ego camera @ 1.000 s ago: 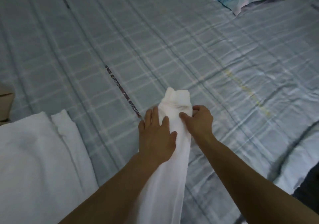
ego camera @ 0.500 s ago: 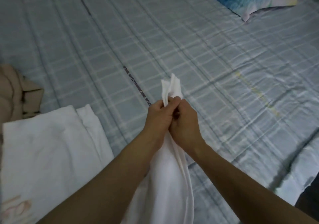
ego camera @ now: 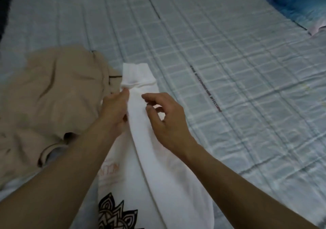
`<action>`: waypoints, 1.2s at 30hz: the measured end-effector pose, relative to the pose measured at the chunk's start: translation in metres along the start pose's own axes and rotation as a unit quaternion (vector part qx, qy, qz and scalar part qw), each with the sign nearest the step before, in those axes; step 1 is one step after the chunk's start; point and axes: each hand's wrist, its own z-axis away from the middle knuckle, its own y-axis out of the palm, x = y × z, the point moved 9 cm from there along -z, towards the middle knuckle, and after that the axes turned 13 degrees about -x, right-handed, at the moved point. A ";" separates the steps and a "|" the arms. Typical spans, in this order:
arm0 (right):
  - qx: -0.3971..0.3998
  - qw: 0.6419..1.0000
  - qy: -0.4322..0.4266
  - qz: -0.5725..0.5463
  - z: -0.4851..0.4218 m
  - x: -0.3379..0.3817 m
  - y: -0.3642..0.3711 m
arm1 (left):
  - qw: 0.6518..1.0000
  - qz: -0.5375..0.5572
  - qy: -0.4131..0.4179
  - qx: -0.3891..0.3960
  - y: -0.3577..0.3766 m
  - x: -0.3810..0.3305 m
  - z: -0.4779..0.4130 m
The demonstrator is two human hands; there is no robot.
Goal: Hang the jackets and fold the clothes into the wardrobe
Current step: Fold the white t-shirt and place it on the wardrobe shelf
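Note:
A white sweatshirt [ego camera: 155, 175] with a black mandala print lies on the bed, its long sleeve stretched away from me and ending in a ribbed cuff [ego camera: 137, 75]. My left hand [ego camera: 115, 108] grips the sleeve's left edge just below the cuff. My right hand [ego camera: 164, 121] hovers over the sleeve's right side with its fingers loosely curled, fingertips at the cloth. A beige jacket [ego camera: 49, 96] lies crumpled to the left, partly under the white garment.
The bed is covered by a pale blue checked sheet [ego camera: 229, 69] with a dark printed strip running across it. A blue patterned pillow [ego camera: 299, 2] sits at the far right corner. The bed's left edge shows at the top left.
The sleeve has been carried left and laid over the white garment beside the beige jacket. Both hands, pinched together on the cuff before, have separated; the right has let go.

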 end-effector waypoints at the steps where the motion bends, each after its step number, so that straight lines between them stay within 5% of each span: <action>1: 0.003 1.000 -0.001 0.025 0.012 -0.007 0.007 | 0.999 -0.023 -0.014 -0.029 -0.018 0.014 -0.014; 4: 0.055 0.988 0.007 0.143 0.060 -0.044 0.013 | 0.989 -0.141 -0.028 -0.030 -0.049 0.057 -0.032; 12: 0.203 0.901 -0.039 0.382 0.154 -0.087 0.000 | 0.952 -0.236 0.180 -0.074 -0.070 0.030 -0.040; 16: 0.241 0.864 -0.066 0.436 0.185 -0.081 0.011 | 0.942 -0.279 0.150 -0.114 -0.083 0.035 -0.060; 18: 0.254 0.851 -0.066 0.455 0.195 -0.088 0.012 | 0.904 -0.341 0.230 -0.120 -0.079 0.032 -0.038; 22: 0.257 0.840 -0.071 0.472 0.200 -0.097 0.012 | 0.713 -0.469 0.522 0.001 -0.047 0.050 0.060; 25: 0.256 0.840 -0.075 0.472 0.201 -0.097 0.014 | 0.612 -0.539 0.570 0.103 -0.037 0.114 0.106; 29: 0.260 0.845 -0.071 0.463 0.229 -0.086 0.000 | 0.571 -0.604 0.537 0.147 -0.056 0.168 0.133; 36: 0.278 0.849 -0.092 0.440 0.320 -0.062 -0.031 | 0.586 -0.605 0.514 0.164 -0.101 0.201 0.166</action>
